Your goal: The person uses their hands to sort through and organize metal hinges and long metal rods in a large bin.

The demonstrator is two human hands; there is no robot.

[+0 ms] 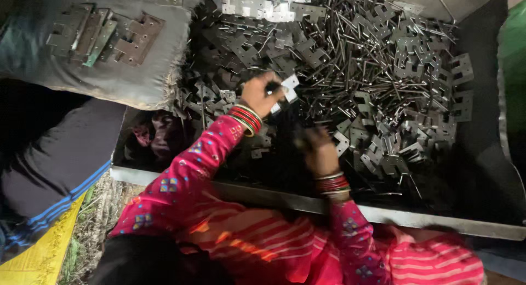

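Head view: looking down into a wide dark tray [493, 153] heaped with small metal parts; dim light, detail soft.

Left hand [262, 94]: reaching forward over the heap, fingers pinched shut on a bright hinge leaf [289, 87]. The leaf is held by one edge, clear of the heap, probably so that its notched side stays free.

Right hand [319, 151]: lower and nearer the body, curled over the dark part of the tray. Fingers look folded together, but whether they grip a pin or a leaf I cannot tell; too shadowed.

Bangles: red and gold bands [245, 118] on the left wrist, a red and pale stack [332, 184] on the right. Pink patterned sleeves on both arms.

Loose stock: hinge leaves and thin pins [378, 66] lie mixed across the middle and right of the tray, within reach of both hands, which would explain their being dumped loose rather than sorted.

Brighter leaves [257, 5]: a paler batch lies at the top edge, apart from the darker heap.

Grey cushion [109, 71]: upper left, beside the tray; several brownish finished hinges [107, 35] rest on it in a rough row, kept out of the loose stock.

Near rim [263, 196]: pale metal edge of the tray, both forearms crossing over it.

Left edge: dark cloth with blue stripes [60, 203], a yellow sheet [41, 252] under it.
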